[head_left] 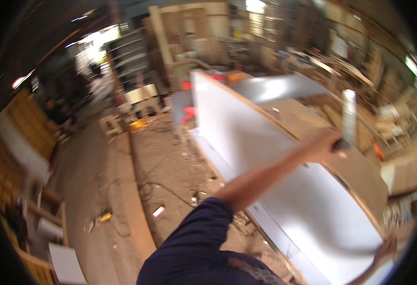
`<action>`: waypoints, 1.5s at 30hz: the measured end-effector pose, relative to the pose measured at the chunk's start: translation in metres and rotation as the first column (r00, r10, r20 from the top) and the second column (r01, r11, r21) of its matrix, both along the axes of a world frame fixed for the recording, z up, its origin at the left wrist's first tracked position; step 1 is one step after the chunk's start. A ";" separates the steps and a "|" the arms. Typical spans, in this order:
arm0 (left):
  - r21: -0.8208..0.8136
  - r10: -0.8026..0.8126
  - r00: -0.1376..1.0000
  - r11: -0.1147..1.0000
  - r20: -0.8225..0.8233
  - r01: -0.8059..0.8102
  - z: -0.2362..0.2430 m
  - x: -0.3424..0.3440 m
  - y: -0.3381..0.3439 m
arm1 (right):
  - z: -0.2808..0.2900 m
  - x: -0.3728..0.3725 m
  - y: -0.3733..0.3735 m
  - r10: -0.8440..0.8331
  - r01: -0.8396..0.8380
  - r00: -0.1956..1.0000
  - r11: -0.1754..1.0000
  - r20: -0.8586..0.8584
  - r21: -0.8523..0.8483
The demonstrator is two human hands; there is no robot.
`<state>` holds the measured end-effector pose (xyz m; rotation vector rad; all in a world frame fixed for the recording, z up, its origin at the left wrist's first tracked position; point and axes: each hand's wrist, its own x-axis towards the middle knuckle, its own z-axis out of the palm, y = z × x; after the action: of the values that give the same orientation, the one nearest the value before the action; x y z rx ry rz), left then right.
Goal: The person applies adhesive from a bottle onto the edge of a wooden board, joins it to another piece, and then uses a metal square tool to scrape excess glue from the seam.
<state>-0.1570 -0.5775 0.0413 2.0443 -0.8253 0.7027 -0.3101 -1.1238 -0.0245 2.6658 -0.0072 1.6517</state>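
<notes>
My left arm, in a dark blue sleeve, reaches across a long white glossy panel piece (246, 118) with wood-coloured edges. Beyond its upper edge, my left hand (329, 143) is closed around the dark lower end of a silvery cylinder (349, 114), which stands roughly upright; blur hides its exact kind. At the lower right, my right hand (386, 248) is at the panel's edge and appears closed over it, its fingers smeared by motion. The panel stands on its side, with a narrower white strip along its lower side.
A brown board (308, 116) lies behind the panel, near a shiny grey sheet (279, 88). Scrap wood is heaped at the right. Cables, a yellow tool (105, 217) and debris lie on the floor. A small wooden stool (110, 125) stands farther back; yellow panels (30, 116) line the left.
</notes>
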 end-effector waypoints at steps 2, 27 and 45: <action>0.005 -0.025 0.980 1.000 -0.199 0.026 -0.001 -0.003 0.005 | -0.009 0.001 -0.008 -0.001 0.012 0.995 0.994 -0.095 0.112; 0.190 0.033 0.998 0.981 -0.059 -0.022 0.008 -0.042 -0.048 | 0.042 -0.022 0.136 0.234 -0.292 0.943 0.924 0.237 0.248; -0.011 0.040 0.993 0.999 0.110 -0.039 -0.002 -0.070 -0.053 | 0.051 0.018 0.338 0.461 -0.675 0.734 0.412 0.499 0.612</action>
<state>-0.2268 -0.6301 0.0392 2.0331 -0.8446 0.8463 -0.2918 -0.7858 0.0261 3.2442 0.3371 2.7594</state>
